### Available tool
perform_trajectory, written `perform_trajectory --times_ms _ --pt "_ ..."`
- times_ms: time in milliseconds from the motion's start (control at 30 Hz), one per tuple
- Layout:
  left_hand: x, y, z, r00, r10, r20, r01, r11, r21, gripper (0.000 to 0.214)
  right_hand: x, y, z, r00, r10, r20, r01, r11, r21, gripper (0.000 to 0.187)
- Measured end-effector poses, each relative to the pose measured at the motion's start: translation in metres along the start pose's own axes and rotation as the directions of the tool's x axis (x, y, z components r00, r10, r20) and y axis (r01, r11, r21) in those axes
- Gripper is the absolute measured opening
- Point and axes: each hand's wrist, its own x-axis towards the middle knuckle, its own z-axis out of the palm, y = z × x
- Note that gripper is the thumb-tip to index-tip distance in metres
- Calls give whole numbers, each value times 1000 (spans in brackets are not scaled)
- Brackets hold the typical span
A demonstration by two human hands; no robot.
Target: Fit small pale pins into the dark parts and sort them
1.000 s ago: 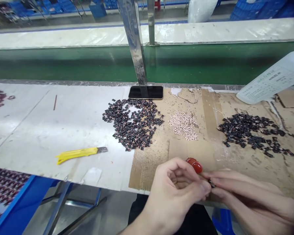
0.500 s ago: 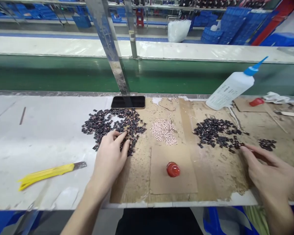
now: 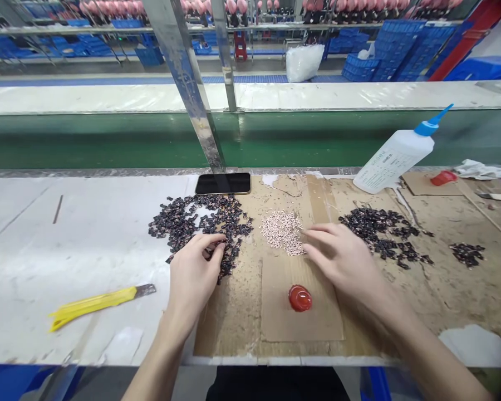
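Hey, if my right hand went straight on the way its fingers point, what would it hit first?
Most likely the pile of pale little pieces. The fingers of your right hand look right at its edge, though depth is hard to judge from this view.

The white-topped counter point(image 3: 87, 234) carries a worn cardboard sheet point(image 3: 229, 323) across its right side, with a smaller cardboard piece point(image 3: 275, 317) on top. A red glossy blob point(image 3: 299, 298) sits on that piece. Behind it lie a pale heap of small beads point(image 3: 281, 232), flanked by two heaps of dark pieces point(image 3: 200, 223) point(image 3: 379, 229), and a smaller dark heap point(image 3: 466, 254) further right. A black smartphone point(image 3: 222, 183), a white glue bottle point(image 3: 394, 159) with a blue nozzle, and a yellow utility knife point(image 3: 96, 305) also lie there.
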Motion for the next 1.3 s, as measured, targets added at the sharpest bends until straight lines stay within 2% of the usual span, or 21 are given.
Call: perform_trajectory --times_ms 100,267,400,600,767,900,967,1000,1033,1100,1133,1167,1233,1300 --pt "-3 1 -1 996 -87 -15 84 982 -171 19 20 -20 14 989 -56 140 56 998 -1 23" --pt "-11 2 -4 979 -195 64 204 883 -423 31 30 -26 27 976 -58 210 63 998 -16 31" --pt "-17 6 -7 968 -214 134 252 804 -539 34 31 -22 31 977 -54 206 55 998 0 32" --pt "-28 15 -9 960 -223 171 280 716 -640 29 29 -16 28 986 -22 168 10 997 72 27" --pt "-35 26 -7 969 -179 172 248 683 -687 19 30 -15 21 994 54 98 -74 976 203 19" --pt "-41 44 -3 984 -73 163 167 697 -697 14 24 -17 11 985 153 75 -170 912 375 19" --pt "-45 56 1 989 5 145 98 712 -696 16 15 -21 5 975 197 100 -221 839 497 22" --pt "-48 62 3 990 43 131 60 719 -693 16 10 -24 1 964 233 132 -265 767 585 24" --pt "-50 68 5 991 79 112 20 725 -688 16 5 -28 -2 945 274 179 -320 663 677 24" --pt "-55 78 10 988 146 51 -74 737 -672 12 -5 -38 -7 891 345 295 -421 386 821 24" --pt "-57 82 13 984 177 16 -122 740 -661 10 -9 -44 -8 866 360 347 -451 260 854 24" --pt "-59 85 15 979 204 -17 -165 740 -652 9 -12 -50 -10 849 365 381 -465 176 867 23" --pt "-61 88 20 969 240 -61 -222 734 -642 8 -17 -60 -11 839 351 416 -473 90 877 20" --pt "-63 89 23 964 254 -78 -244 732 -636 9 -21 -65 -11 846 339 411 -461 80 884 16"
